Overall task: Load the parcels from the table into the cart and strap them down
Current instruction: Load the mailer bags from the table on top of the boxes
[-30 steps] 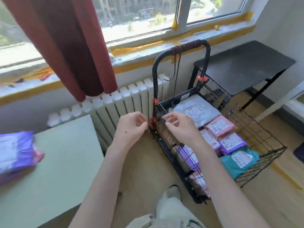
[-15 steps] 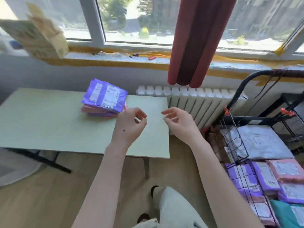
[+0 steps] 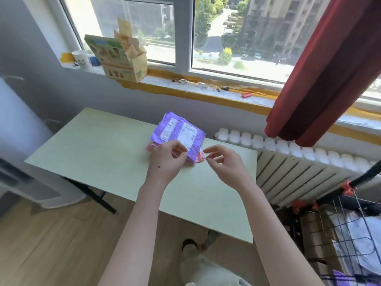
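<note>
A stack of two parcels is seen on the table [image 3: 99, 145], a purple parcel [image 3: 179, 132] with white labels lying on a pink parcel [image 3: 199, 158]. The left hand [image 3: 167, 163] is held at the stack's near edge with its fingers loosely curled; nothing is gripped, and whether the fingertips touch the purple wrapping cannot be told. The right hand [image 3: 225, 167] is held just right of the stack, apart from it, fingers relaxed and slightly bent, empty. Half a second ago both hands were held short of the stack, above the table's near right part; they are now brought up to it, and the cart [image 3: 348, 219], then widely shown, is cut down to a corner at the lower right, with a pale parcel [image 3: 350, 236] seen through its wire. The pale green table is set beside a white radiator [image 3: 288, 155] under a window, where a red curtain [image 3: 321, 79] is hung and a torn cardboard box [image 3: 121, 58] and a mug [image 3: 81, 59] are kept on the sill. The floor is wooden.
</note>
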Demonstrator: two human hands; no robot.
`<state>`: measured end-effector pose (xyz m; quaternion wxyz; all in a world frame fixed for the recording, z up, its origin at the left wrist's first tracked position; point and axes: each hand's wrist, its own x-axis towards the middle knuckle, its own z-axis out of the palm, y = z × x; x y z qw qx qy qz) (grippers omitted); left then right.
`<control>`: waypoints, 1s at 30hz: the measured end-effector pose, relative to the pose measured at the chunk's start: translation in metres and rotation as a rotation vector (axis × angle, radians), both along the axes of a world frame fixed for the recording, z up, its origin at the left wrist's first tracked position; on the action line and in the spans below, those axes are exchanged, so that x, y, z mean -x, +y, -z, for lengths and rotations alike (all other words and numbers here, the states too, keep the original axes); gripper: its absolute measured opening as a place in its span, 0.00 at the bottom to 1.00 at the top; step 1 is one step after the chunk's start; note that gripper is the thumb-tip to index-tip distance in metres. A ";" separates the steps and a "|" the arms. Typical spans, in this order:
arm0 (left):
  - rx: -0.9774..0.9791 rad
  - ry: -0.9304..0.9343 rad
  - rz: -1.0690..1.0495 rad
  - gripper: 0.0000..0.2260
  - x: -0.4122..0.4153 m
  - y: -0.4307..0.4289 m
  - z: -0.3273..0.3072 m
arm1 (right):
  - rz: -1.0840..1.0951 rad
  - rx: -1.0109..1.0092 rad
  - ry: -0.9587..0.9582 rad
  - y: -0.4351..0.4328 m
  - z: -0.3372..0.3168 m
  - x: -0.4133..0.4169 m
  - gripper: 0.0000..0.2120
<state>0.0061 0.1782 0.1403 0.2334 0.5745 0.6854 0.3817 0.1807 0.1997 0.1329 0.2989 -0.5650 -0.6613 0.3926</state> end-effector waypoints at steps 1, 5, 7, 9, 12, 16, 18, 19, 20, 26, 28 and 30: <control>0.009 0.000 -0.008 0.04 0.005 0.010 0.001 | 0.007 0.009 0.007 0.011 0.002 0.003 0.10; 0.056 0.115 -0.039 0.03 0.025 0.057 0.015 | 0.023 0.055 0.016 0.057 0.014 0.011 0.10; 0.084 0.187 -0.050 0.04 0.036 0.081 0.022 | 0.033 0.072 0.015 0.077 0.021 0.015 0.10; 0.127 0.198 -0.064 0.04 0.044 0.103 0.027 | 0.037 0.104 0.015 0.096 0.029 0.019 0.10; 0.197 0.217 -0.061 0.04 0.051 0.131 0.037 | 0.046 0.170 0.026 0.120 0.044 0.025 0.11; 0.292 0.184 -0.039 0.05 0.056 0.157 0.053 | 0.067 0.237 0.019 0.146 0.062 0.034 0.13; 0.332 0.157 -0.022 0.06 0.059 0.168 0.062 | 0.073 0.270 0.016 0.157 0.072 0.039 0.14; 0.347 0.142 -0.011 0.07 0.060 0.174 0.067 | 0.075 0.290 0.015 0.162 0.078 0.042 0.14; 0.362 0.124 0.001 0.08 0.061 0.179 0.072 | 0.075 0.317 0.014 0.166 0.084 0.044 0.16; 0.464 0.096 0.098 0.18 0.071 0.207 0.103 | 0.210 0.517 0.117 0.176 0.126 0.057 0.22; 0.491 0.107 0.129 0.21 0.074 0.215 0.112 | 0.297 0.584 0.182 0.178 0.138 0.061 0.20; 0.516 0.104 0.143 0.22 0.077 0.221 0.121 | 0.342 0.647 0.221 0.178 0.147 0.064 0.19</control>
